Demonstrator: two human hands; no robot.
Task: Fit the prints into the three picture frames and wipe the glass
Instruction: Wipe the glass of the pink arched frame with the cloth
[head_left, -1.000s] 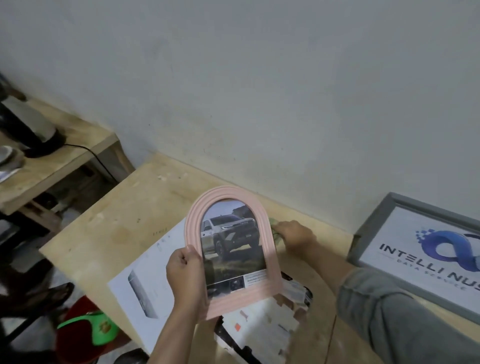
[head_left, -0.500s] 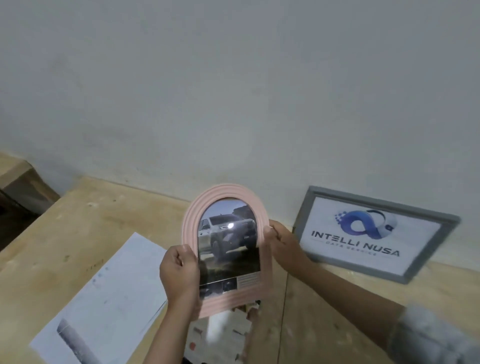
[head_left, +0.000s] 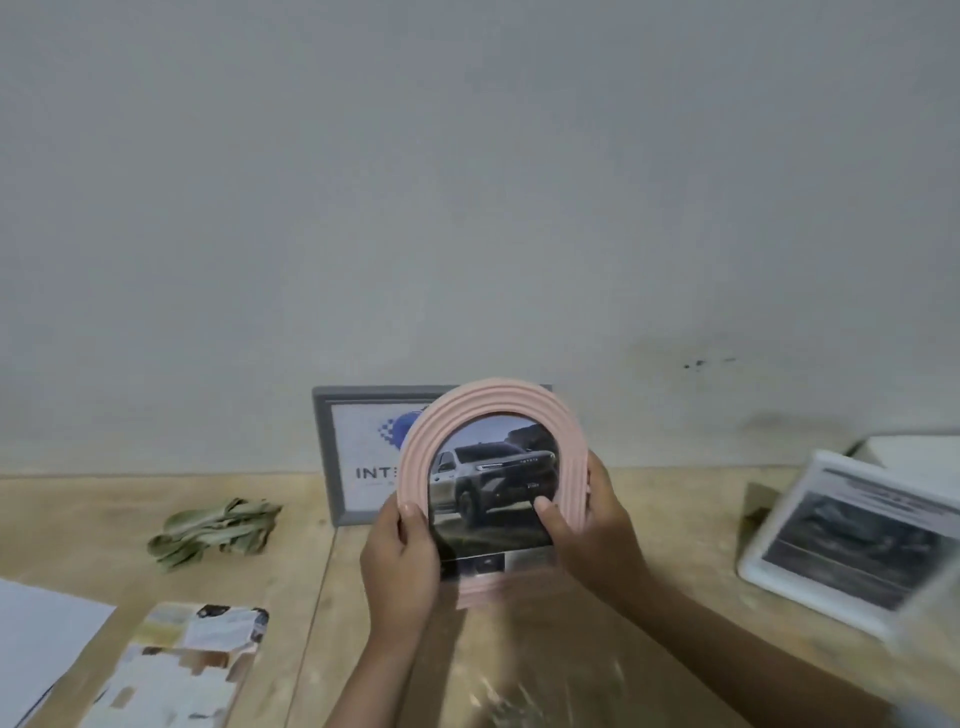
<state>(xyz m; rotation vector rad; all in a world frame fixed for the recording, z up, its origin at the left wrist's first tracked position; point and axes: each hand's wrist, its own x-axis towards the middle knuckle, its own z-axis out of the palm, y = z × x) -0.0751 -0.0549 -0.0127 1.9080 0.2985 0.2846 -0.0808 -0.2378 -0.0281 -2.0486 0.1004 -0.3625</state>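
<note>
Pink arched frame (head_left: 485, 415) clasped between left hand (head_left: 400, 561) and right hand (head_left: 592, 535)

pink arched frame (head_left: 491, 410) upright, left hand (head_left: 399, 561), right hand (head_left: 597, 530) gripping sides

The arched frame (head_left: 488, 410) is pale pink with ridged bands; the frame behind (head_left: 324, 447) is grey, the cloth (head_left: 215, 530) olive green, the table (head_left: 78, 519) light wood.

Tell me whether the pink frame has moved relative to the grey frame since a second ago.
Yes. The pink frame was left of the grey frame and clear of it; now it is in front of it, covering its right part, with both hands holding it.
</note>
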